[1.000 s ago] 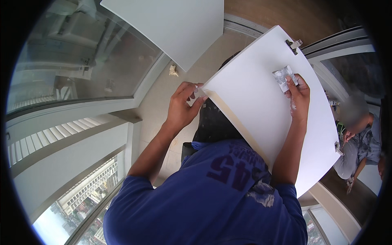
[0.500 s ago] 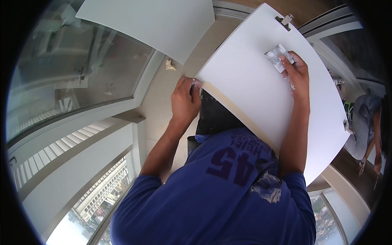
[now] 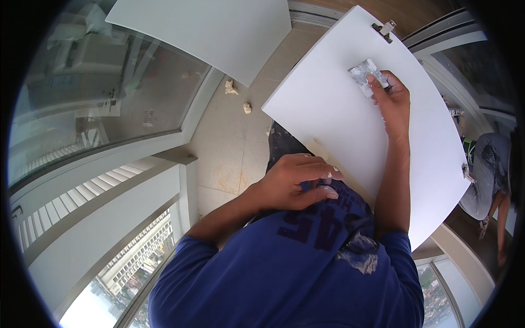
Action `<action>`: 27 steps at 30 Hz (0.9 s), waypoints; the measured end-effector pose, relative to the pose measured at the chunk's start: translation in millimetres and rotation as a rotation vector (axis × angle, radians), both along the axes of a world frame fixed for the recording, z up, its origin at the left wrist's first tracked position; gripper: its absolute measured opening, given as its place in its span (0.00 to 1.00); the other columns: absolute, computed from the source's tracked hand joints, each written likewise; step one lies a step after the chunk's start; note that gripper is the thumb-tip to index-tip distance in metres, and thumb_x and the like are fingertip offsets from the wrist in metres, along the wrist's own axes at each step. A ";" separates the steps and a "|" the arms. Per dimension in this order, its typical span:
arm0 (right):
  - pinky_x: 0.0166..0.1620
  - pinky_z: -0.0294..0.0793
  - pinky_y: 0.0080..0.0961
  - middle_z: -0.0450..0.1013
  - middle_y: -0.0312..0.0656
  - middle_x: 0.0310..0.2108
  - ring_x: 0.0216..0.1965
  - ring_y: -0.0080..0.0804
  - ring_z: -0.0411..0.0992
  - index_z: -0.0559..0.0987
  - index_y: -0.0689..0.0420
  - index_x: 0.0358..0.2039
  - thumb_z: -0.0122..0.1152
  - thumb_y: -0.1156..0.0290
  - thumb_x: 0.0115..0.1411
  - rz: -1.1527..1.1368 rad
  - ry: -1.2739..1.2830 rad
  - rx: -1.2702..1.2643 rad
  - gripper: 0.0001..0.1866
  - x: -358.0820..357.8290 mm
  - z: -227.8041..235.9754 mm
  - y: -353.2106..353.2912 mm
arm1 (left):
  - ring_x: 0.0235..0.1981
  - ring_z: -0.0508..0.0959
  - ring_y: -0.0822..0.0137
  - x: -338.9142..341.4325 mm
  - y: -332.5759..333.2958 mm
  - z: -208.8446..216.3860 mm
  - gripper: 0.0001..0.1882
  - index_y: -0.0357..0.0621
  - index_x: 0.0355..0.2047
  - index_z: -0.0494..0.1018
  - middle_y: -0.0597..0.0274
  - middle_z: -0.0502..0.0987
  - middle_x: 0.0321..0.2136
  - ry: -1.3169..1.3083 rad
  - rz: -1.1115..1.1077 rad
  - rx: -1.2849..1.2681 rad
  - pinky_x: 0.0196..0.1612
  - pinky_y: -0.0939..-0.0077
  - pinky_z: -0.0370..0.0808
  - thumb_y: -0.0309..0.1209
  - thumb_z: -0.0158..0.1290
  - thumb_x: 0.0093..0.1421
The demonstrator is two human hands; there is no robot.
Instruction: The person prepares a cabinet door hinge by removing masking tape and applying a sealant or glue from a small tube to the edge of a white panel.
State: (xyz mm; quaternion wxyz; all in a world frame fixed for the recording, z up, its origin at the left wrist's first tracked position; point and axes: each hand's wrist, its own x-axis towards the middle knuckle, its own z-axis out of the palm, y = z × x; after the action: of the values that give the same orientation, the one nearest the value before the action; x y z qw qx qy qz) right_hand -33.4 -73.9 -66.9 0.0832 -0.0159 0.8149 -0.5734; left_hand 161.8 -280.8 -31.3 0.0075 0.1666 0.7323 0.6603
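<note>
My right hand [image 3: 392, 104] is closed round a thin, flat grey scraper blade [image 3: 366, 76] smeared with white, over a large white panel [image 3: 342, 98]. White residue marks the fingers. A beige strip of masking tape [image 3: 350, 180] runs along the panel's near edge, its far end loose and uneven. Between that edge and my blue shirt, my left hand [image 3: 301, 180] hovers close to the tape. Its thumb and fingers are apart with nothing visible between them, and white specks dot the fingertips.
Metal clips [image 3: 385, 31] grip the panel's far and right edges. Crumpled tape pieces [image 3: 231, 87] lie on the tiled floor [image 3: 219, 147]. Another pale board [image 3: 219, 33] stands at the far left, near a glass door [image 3: 158, 82]. At right, another person [image 3: 484, 175] crouches.
My left hand has moved from the panel's left corner toward my body, and its pinch has opened. The tape is off the edge near that corner. The scraper has shifted slightly left.
</note>
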 end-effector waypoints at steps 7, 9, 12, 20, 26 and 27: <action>0.29 0.67 0.19 0.77 0.32 0.26 0.25 0.16 0.67 0.85 0.62 0.40 0.71 0.65 0.64 0.538 -0.146 -0.243 0.12 42.2 9.0 -51.6 | 0.61 0.72 0.58 -24.2 -43.5 -16.5 0.31 0.32 0.68 0.61 0.46 0.70 0.62 -0.125 0.402 -0.053 0.61 0.64 0.69 0.40 0.52 0.73; 0.31 0.70 0.21 0.77 0.32 0.27 0.27 0.17 0.69 0.85 0.61 0.41 0.71 0.64 0.65 0.604 -0.118 -0.361 0.13 54.7 3.4 -70.8 | 0.65 0.69 0.56 -26.8 -43.5 -25.4 0.30 0.32 0.68 0.62 0.45 0.69 0.64 -0.098 0.318 -0.039 0.65 0.61 0.66 0.41 0.49 0.75; 0.35 0.73 0.22 0.79 0.36 0.33 0.31 0.21 0.72 0.84 0.63 0.42 0.68 0.69 0.66 0.548 -0.094 -0.285 0.10 56.2 9.6 -77.7 | 0.62 0.75 0.55 -27.6 -45.2 -17.3 0.21 0.33 0.62 0.71 0.46 0.77 0.59 -0.010 0.517 0.055 0.66 0.63 0.67 0.33 0.46 0.76; 0.36 0.71 0.19 0.79 0.37 0.31 0.30 0.22 0.71 0.84 0.64 0.41 0.67 0.68 0.67 0.050 -0.033 -0.436 0.10 14.7 -13.7 -46.2 | 0.68 0.70 0.58 9.1 -55.4 -51.0 0.23 0.49 0.55 0.81 0.64 0.78 0.60 0.296 0.281 -0.982 0.72 0.48 0.57 0.19 0.53 0.60; 0.37 0.71 0.19 0.79 0.37 0.31 0.30 0.22 0.72 0.84 0.63 0.41 0.67 0.69 0.67 0.003 -0.047 -0.450 0.10 11.8 -16.3 -39.8 | 0.73 0.63 0.60 20.0 -52.1 -90.7 0.30 0.54 0.61 0.76 0.67 0.72 0.67 0.244 0.315 -1.086 0.75 0.42 0.46 0.19 0.53 0.58; 0.38 0.71 0.19 0.79 0.37 0.31 0.30 0.22 0.72 0.84 0.63 0.41 0.67 0.69 0.67 0.000 -0.059 -0.445 0.09 11.7 -17.4 -40.2 | 0.74 0.62 0.60 15.0 -62.1 -94.1 0.31 0.55 0.62 0.76 0.68 0.70 0.68 0.240 0.364 -1.128 0.76 0.41 0.46 0.19 0.53 0.57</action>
State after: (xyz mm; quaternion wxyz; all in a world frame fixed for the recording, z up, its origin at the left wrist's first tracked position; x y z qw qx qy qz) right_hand -21.7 -114.1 -84.3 0.1014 -0.0170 0.6655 -0.7393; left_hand 176.9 -342.9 -125.4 -0.1011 0.0826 0.9819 0.1375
